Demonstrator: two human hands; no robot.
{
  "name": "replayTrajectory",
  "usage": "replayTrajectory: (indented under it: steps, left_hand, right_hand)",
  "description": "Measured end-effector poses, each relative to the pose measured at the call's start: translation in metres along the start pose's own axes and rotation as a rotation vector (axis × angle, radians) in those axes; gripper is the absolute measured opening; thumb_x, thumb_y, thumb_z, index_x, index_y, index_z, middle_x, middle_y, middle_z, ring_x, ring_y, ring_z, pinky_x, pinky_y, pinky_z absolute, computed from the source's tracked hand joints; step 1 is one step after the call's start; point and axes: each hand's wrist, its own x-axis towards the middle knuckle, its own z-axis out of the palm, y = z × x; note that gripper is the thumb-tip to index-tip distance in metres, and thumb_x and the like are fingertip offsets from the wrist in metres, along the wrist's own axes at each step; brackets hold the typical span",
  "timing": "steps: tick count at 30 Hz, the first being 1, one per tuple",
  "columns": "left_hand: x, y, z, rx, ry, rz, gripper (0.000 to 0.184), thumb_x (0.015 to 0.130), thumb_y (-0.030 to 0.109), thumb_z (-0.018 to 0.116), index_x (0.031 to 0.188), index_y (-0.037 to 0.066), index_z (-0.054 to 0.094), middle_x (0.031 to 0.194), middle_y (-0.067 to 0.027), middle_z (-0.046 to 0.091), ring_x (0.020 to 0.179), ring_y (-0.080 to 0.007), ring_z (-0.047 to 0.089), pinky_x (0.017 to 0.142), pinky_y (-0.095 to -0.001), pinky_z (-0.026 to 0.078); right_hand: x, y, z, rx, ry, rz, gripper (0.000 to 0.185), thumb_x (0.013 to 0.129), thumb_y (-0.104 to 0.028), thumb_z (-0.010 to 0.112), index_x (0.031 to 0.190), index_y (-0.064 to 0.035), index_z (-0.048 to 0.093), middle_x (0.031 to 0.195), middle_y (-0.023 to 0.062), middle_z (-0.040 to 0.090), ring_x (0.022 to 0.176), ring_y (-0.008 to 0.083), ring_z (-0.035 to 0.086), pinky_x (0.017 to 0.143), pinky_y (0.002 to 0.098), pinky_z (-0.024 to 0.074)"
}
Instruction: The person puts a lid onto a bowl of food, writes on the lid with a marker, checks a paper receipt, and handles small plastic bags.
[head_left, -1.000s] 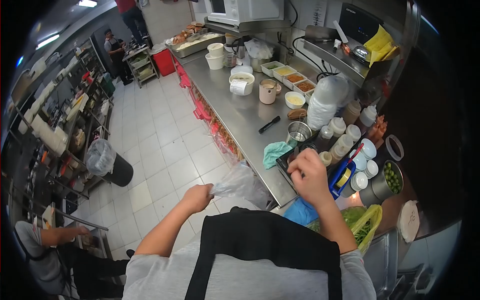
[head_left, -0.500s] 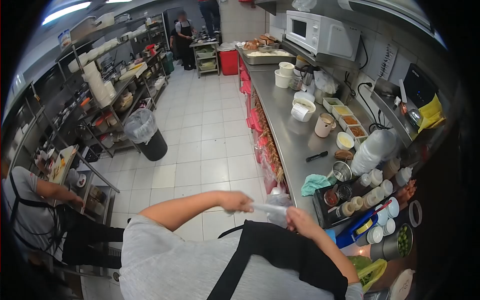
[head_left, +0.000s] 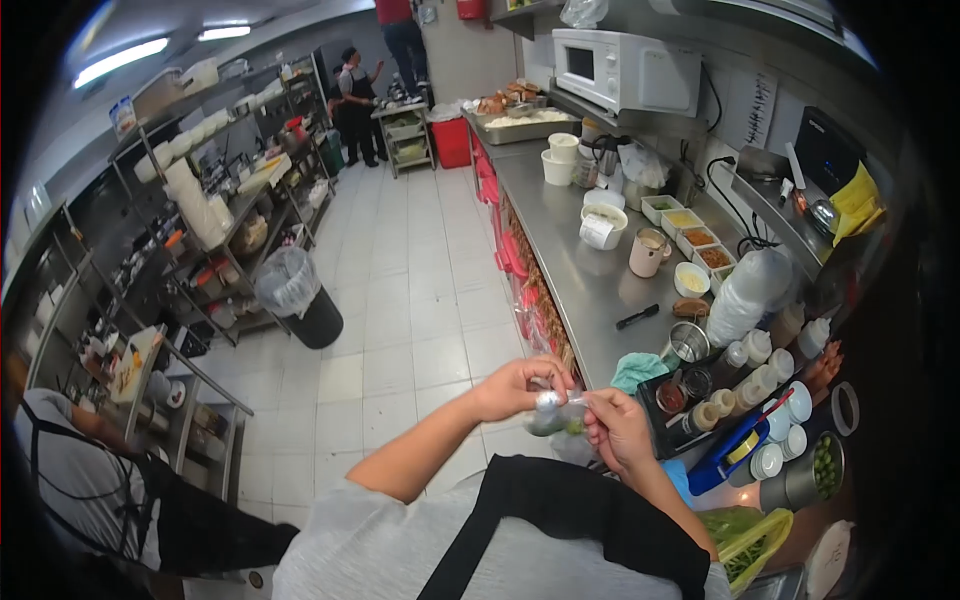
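A small clear plastic bag hangs between my hands in front of my black apron. Something greenish shows inside, too blurred to name. My left hand is closed, its fingertips pinching the bag's gathered upper part on the left side. On the right side, my right hand grips the twisted neck of the bag between thumb and fingers. Beside my right hand, a green cloth lies on the edge of the steel counter.
Squeeze bottles and a metal cup crowd the counter's near end, with a black marker behind them. A lined trash bin stands on the floor. A co-worker is at the left; other people are far back.
My hands have come closer together. The stretched, blurred plastic between them now hangs as a small bag, and my left hand has moved right and slightly up.
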Motion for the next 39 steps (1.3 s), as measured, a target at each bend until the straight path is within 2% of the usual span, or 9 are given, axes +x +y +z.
replayTrajectory:
  steps: [4,12,15,18,21,30,33,36,39]
  left_hand:
    - [0.0,-0.034,0.024,-0.179,0.303,-0.172,0.013,0.085,0.009,0.061,0.094,0.003,0.054,0.101,-0.0097,0.058,0.094,-0.0148,0.056,0.084,-0.0285,0.045]
    - [0.008,-0.075,0.077,-0.328,0.615,-0.255,0.029,0.079,-0.008,0.04,0.105,0.003,0.046,0.099,-0.0081,0.054,0.09,-0.0146,0.053,0.082,-0.0273,0.044]
    - [0.011,-0.075,0.08,-0.276,0.556,-0.276,0.026,0.081,-0.005,0.044,0.105,0.003,0.049,0.098,-0.0065,0.055,0.09,-0.014,0.053,0.082,-0.0265,0.043]
    - [0.001,-0.066,0.067,0.372,0.414,-0.341,0.017,0.083,0.0,0.052,0.1,0.001,0.052,0.095,-0.0055,0.056,0.089,-0.0138,0.052,0.082,-0.0263,0.043]
    - [-0.02,-0.095,0.053,0.377,0.357,-0.256,0.015,0.081,0.004,0.058,0.096,0.003,0.057,0.093,-0.0067,0.053,0.089,-0.0138,0.053,0.075,-0.027,0.044]
    - [-0.048,-0.081,0.024,0.035,0.105,-0.199,0.013,0.091,0.011,0.053,0.102,0.005,0.056,0.097,-0.0008,0.049,0.095,-0.0102,0.047,0.084,-0.0238,0.04]
    - [-0.047,-0.057,0.042,-0.696,0.194,-0.531,0.017,0.093,0.016,0.05,0.106,0.006,0.054,0.099,0.0004,0.05,0.094,-0.0087,0.048,0.083,-0.0228,0.04]
    - [-0.058,-0.103,0.033,-0.673,0.016,-0.262,0.023,0.095,0.023,0.047,0.111,0.006,0.052,0.1,0.0012,0.053,0.091,-0.0077,0.052,0.081,-0.0221,0.043]
    - [-0.048,-0.093,0.043,-0.567,0.347,-0.482,0.026,0.095,0.024,0.046,0.112,0.006,0.051,0.1,0.0003,0.056,0.087,-0.0086,0.055,0.079,-0.023,0.045]
  right_hand:
    - [0.0,0.006,0.012,-0.076,0.059,-0.172,0.015,0.087,-0.003,0.056,0.102,0.0018,0.056,0.085,0.0105,0.063,0.067,0.013,0.061,0.059,0.0235,0.0505]
    - [-0.005,0.015,0.011,-1.192,0.21,-0.538,0.062,0.067,-0.007,0.069,0.122,-0.0041,0.041,0.085,0.0155,0.061,0.073,0.0283,0.063,0.066,0.0371,0.0509]
    - [0.0,0.03,0.001,-1.251,0.253,-0.726,0.055,0.068,-0.006,0.066,0.118,-0.0069,0.043,0.072,0.0115,0.056,0.063,0.025,0.06,0.058,0.0353,0.0487]
    - [0.0,0.033,-0.005,-1.186,0.26,-0.622,0.046,0.069,-0.003,0.062,0.112,-0.0057,0.044,0.071,0.0116,0.056,0.063,0.0248,0.06,0.058,0.0361,0.048]
    - [0.0,0.036,-0.008,-1.066,0.238,-0.497,0.036,0.069,-0.003,0.061,0.101,-0.0037,0.047,0.069,0.0112,0.055,0.061,0.0249,0.059,0.056,0.0336,0.0469]
    - [0.001,0.039,-0.005,-0.891,0.097,-0.479,0.011,0.069,-0.003,0.064,0.074,-0.0006,0.055,0.07,0.0092,0.056,0.058,0.0187,0.057,0.055,0.0294,0.0466]
    - [-0.002,0.032,0.005,-0.864,0.078,-0.481,0.012,0.069,-0.004,0.065,0.074,-0.0007,0.055,0.07,0.0087,0.055,0.057,0.0188,0.056,0.055,0.0292,0.0465]
    - [0.001,0.032,0.002,-0.889,0.092,-0.485,0.012,0.07,-0.005,0.066,0.077,-0.0006,0.057,0.073,0.0093,0.055,0.057,0.0188,0.057,0.056,0.0296,0.0464]
    - [0.002,0.037,-0.006,-0.976,0.073,-0.635,0.016,0.071,-0.007,0.065,0.085,-0.0014,0.06,0.077,0.0102,0.054,0.06,0.0223,0.057,0.057,0.0311,0.0464]
